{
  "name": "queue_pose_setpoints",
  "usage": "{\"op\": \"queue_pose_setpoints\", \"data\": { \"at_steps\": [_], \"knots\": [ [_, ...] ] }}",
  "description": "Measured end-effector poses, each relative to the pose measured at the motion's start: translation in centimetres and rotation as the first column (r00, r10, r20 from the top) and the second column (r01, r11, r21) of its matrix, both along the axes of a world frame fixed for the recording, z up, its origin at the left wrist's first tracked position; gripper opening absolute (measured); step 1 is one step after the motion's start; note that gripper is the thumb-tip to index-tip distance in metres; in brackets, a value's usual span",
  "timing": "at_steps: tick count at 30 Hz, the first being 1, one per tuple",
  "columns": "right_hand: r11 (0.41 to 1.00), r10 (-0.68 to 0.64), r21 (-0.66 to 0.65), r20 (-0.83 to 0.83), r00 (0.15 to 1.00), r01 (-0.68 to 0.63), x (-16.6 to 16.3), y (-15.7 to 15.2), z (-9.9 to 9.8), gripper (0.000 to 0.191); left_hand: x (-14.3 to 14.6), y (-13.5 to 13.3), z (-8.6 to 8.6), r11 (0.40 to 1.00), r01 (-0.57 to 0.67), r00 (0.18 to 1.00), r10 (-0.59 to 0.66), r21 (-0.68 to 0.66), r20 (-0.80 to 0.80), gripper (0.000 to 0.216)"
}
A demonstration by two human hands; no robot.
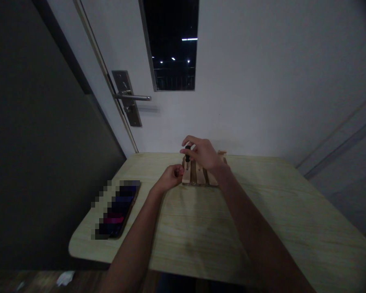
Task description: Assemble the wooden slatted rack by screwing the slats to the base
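Note:
A small slatted wooden piece point(200, 176) lies on the table near the door. My right hand point(203, 152) is above it, fingers closed around the black handle of a short screwdriver point(187, 154). The screwdriver stands upright, its tip down at the left slat. At the left edge of the wooden piece, my left hand point(171, 177) is closed with its fingertips against the side. A bit of red shows by those fingertips; what they grip, if anything, cannot be made out.
A phone point(122, 209), partly pixelated, lies on the left of the light wood table point(183, 228). Behind the table stands a white door with a metal handle point(134, 97) and a dark window point(173, 44). A small wooden bit point(222, 152) lies behind the slats.

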State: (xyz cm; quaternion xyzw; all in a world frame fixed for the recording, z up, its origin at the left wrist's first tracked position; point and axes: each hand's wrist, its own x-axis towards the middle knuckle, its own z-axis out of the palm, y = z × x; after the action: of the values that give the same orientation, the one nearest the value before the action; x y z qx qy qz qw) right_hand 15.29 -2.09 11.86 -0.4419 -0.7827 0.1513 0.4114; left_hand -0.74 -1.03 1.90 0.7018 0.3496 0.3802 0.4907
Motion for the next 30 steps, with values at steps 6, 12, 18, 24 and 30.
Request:
{"op": "queue_pose_setpoints", "data": {
  "at_steps": [6,12,18,24,30],
  "knots": [
    [0.991,0.066,-0.113,-0.023,0.998,-0.068,0.2,0.3,-0.4,0.024,0.2,-0.2,0.3,0.999,-0.005,1.000,0.005,-0.041,0.016,0.021],
    [0.999,-0.032,-0.041,0.047,0.998,0.034,0.3,-0.2,0.5,0.022,0.2,-0.1,0.3,0.997,-0.018,0.999,0.020,-0.070,0.026,0.019],
    [0.997,-0.067,0.031,0.118,0.991,0.064,0.5,-0.5,0.8,0.017,0.2,-0.1,0.3,0.996,-0.026,0.999,0.029,-0.086,0.035,0.019],
    [0.989,-0.140,0.057,0.153,0.978,0.133,0.6,-0.4,0.7,0.011,0.3,-0.2,0.6,0.997,-0.018,0.999,0.020,-0.069,0.040,0.020],
    [0.973,-0.229,0.055,0.196,0.954,0.222,0.6,-0.5,0.8,0.016,0.2,0.0,0.4,0.998,-0.022,1.000,0.023,-0.061,0.010,0.022]
  ]
}}
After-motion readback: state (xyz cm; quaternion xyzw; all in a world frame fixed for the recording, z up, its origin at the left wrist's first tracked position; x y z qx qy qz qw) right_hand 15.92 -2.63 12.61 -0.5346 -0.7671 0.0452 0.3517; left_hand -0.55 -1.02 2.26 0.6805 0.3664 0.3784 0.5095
